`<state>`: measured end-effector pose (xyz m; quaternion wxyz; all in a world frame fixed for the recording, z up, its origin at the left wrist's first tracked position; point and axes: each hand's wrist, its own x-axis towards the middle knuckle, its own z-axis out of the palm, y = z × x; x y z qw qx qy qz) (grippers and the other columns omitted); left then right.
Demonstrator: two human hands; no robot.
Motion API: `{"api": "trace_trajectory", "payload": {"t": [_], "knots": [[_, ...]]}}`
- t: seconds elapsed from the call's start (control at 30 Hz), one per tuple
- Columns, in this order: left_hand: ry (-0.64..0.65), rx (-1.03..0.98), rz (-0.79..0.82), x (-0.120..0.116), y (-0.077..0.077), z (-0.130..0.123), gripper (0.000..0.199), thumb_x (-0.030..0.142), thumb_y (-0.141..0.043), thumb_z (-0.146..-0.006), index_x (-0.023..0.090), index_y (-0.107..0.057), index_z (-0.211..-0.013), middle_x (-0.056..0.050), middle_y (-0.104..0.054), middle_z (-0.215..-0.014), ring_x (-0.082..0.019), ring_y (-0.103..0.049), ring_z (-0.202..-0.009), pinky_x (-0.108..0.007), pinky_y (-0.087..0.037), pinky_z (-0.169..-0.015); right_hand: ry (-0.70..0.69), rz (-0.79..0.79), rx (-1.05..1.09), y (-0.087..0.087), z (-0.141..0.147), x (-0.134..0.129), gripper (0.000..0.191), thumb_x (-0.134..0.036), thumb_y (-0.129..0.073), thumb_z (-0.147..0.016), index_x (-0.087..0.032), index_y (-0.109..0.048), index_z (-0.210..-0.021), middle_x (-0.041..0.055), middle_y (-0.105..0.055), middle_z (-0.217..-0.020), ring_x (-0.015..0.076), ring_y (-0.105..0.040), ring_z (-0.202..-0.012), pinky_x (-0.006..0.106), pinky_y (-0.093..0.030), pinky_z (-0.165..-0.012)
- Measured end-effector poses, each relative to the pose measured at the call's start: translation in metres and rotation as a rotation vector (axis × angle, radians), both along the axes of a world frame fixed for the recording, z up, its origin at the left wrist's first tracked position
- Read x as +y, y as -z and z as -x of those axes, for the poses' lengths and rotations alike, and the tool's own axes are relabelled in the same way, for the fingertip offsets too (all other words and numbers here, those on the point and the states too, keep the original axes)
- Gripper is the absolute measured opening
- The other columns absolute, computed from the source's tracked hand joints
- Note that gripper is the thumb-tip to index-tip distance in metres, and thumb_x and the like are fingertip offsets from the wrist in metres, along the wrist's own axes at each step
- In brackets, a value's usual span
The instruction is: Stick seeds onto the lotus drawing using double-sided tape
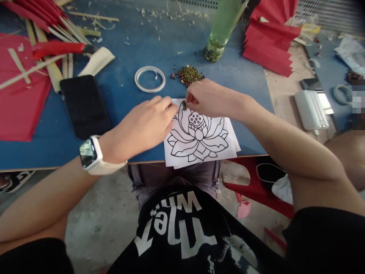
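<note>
A sheet of white paper (196, 140) printed with a black-outlined lotus lies at the table's front edge, with a second sheet partly showing beneath it. My left hand (151, 120) rests over the sheet's upper left edge, fingers loosely bent and lying down; its thumb is hidden. Over the upper part of the drawing, my right hand (203, 97) is closed with its fingertips together; what they hold, if anything, is hidden. Beside those fingertips a few small green beans (184, 105) sit on the top left petal. Just beyond is a pile of green beans (189, 75).
A roll of tape (149, 79) and a black phone (84, 106) lie to the left. Farther left are a red-handled knife (61, 49), wood strips and red paper (19, 110). A green bottle (221, 30) stands behind the beans. Folded red paper (268, 45) lies at right.
</note>
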<state>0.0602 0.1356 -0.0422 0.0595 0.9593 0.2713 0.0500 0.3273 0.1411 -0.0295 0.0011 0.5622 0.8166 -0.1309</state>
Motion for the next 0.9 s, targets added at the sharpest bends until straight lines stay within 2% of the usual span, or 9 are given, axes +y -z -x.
{"api": "trace_trajectory", "payload": {"t": [0.13, 0.23, 0.4, 0.57, 0.77, 0.9], "knots": [[-0.051, 0.001, 0.018, 0.029, 0.003, -0.008, 0.036, 0.025, -0.056, -0.121, 0.017, -0.087, -0.137, -0.018, -0.085, -0.129, -0.041, -0.089, -0.123, -0.053, -0.076, -0.108, -0.032, 0.042, -0.126, -0.003, 0.007, 0.003, 0.023, -0.016, -0.069, -0.111, -0.021, -0.086, -0.097, 0.0132, -0.084, -0.095, 0.0367, -0.082, -0.099, 0.048, -0.057, -0.091], [-0.066, -0.034, 0.044, 0.039, 0.008, -0.011, 0.033, 0.030, -0.059, -0.120, 0.020, -0.087, -0.135, -0.015, -0.086, -0.127, -0.039, -0.089, -0.122, -0.051, -0.075, -0.110, -0.018, -0.003, -0.153, 0.000, 0.011, 0.001, 0.018, -0.017, -0.071, -0.111, -0.019, -0.087, -0.106, 0.0165, -0.087, -0.105, 0.0368, -0.083, -0.103, 0.046, -0.054, -0.089], [-0.070, -0.057, 0.052, 0.040, 0.011, -0.012, 0.031, 0.030, -0.064, -0.117, 0.020, -0.087, -0.135, -0.016, -0.086, -0.128, -0.040, -0.088, -0.126, -0.054, -0.075, -0.114, -0.066, -0.074, -0.219, 0.006, 0.015, -0.006, 0.026, -0.021, -0.063, -0.118, -0.014, -0.087, -0.126, 0.0223, -0.088, -0.125, 0.0372, -0.082, -0.109, 0.045, -0.055, -0.093], [-0.028, -0.020, 0.053, 0.040, 0.009, -0.012, 0.032, 0.031, -0.069, -0.113, 0.018, -0.087, -0.136, -0.017, -0.084, -0.136, -0.043, -0.085, -0.135, -0.059, -0.072, -0.122, -0.035, -0.048, -0.244, 0.007, 0.016, -0.012, 0.034, -0.018, -0.057, -0.121, -0.008, -0.084, -0.138, 0.0260, -0.086, -0.134, 0.0389, -0.084, -0.116, 0.046, -0.059, -0.100], [-0.012, -0.029, 0.094, 0.041, 0.009, -0.011, 0.034, 0.034, -0.070, -0.115, 0.016, -0.086, -0.139, -0.019, -0.083, -0.139, -0.045, -0.083, -0.139, -0.059, -0.071, -0.125, 0.004, -0.091, -0.186, 0.015, 0.012, -0.017, 0.028, -0.021, -0.060, -0.121, -0.010, -0.081, -0.137, 0.0247, -0.084, -0.137, 0.0406, -0.083, -0.123, 0.048, -0.063, -0.106], [-0.015, -0.046, 0.090, 0.040, 0.010, -0.012, 0.031, 0.032, -0.072, -0.115, 0.017, -0.086, -0.139, -0.018, -0.083, -0.138, -0.044, -0.083, -0.139, -0.058, -0.071, -0.124, -0.008, -0.092, -0.161, 0.019, 0.008, -0.023, 0.029, -0.018, -0.055, -0.123, -0.010, -0.078, -0.139, 0.0254, -0.082, -0.139, 0.0398, -0.082, -0.127, 0.050, -0.066, -0.110]]}}
